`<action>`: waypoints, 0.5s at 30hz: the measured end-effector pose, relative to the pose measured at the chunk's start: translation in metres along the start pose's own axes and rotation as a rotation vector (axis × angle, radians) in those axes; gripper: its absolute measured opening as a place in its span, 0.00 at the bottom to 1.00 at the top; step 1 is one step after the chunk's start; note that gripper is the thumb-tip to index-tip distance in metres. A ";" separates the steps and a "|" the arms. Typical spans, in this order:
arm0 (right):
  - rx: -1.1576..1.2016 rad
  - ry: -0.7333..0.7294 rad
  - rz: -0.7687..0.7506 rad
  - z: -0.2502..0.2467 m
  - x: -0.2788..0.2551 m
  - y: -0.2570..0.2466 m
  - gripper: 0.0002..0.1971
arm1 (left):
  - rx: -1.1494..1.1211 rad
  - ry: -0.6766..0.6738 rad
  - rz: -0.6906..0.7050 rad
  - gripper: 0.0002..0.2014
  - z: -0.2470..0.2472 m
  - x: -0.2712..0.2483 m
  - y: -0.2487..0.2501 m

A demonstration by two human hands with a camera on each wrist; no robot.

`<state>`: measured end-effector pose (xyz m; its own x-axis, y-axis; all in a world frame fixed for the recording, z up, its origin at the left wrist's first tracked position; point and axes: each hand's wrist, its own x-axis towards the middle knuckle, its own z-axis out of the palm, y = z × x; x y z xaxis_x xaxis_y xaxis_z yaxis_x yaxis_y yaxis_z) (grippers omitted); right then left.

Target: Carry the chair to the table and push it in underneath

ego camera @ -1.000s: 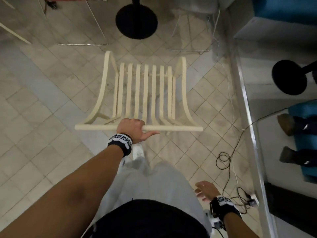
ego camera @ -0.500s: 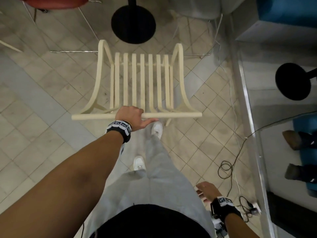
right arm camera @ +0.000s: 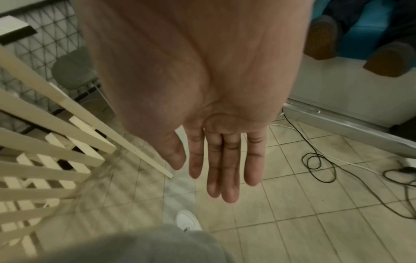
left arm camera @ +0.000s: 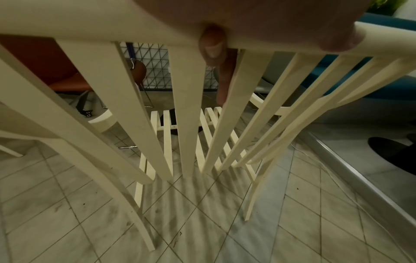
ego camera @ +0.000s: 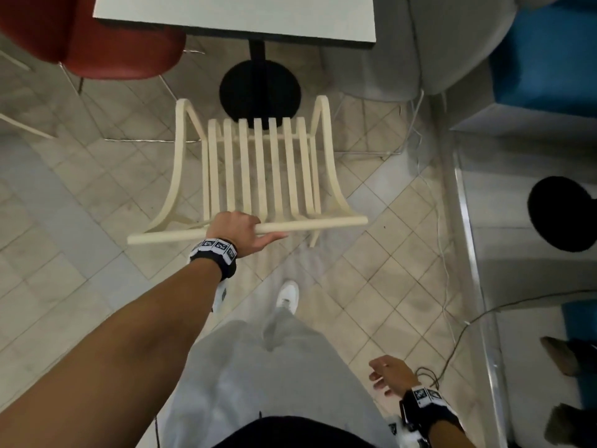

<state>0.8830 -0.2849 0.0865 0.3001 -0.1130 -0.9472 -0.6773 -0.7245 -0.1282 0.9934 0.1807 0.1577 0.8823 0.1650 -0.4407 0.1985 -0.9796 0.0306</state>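
Observation:
A cream slatted wooden chair hangs just above the tiled floor in front of me, its back toward me. My left hand grips the chair's top rail, fingers curled over it and thumb along its near side; the left wrist view shows the fingers wrapped under the rail. The white table stands ahead, its black round base just past the chair's front edge. My right hand hangs at my side with straight fingers, holding nothing.
A red chair stands left of the table and a grey chair to its right. Blue seating and a metal floor strip run along the right. Loose cables lie on the tiles. Another person's shoes rest at far right.
I have walked forward with the chair in my left hand; the table top has come into view and its black base now lies right behind the chair's seat.

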 end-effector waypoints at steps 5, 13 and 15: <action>0.009 -0.002 -0.005 -0.027 0.011 -0.027 0.07 | 0.013 -0.017 0.016 0.49 -0.026 0.045 -0.001; -0.013 -0.006 0.017 -0.041 0.023 -0.052 0.08 | -0.007 0.064 0.045 0.45 -0.049 0.102 -0.026; -0.020 0.005 0.018 -0.043 0.025 -0.059 0.08 | -0.024 0.098 0.056 0.45 -0.052 0.112 -0.034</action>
<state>0.9598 -0.2745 0.0829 0.2912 -0.1290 -0.9479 -0.6691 -0.7357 -0.1054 1.1078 0.2386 0.1543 0.9295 0.1214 -0.3482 0.1568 -0.9848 0.0753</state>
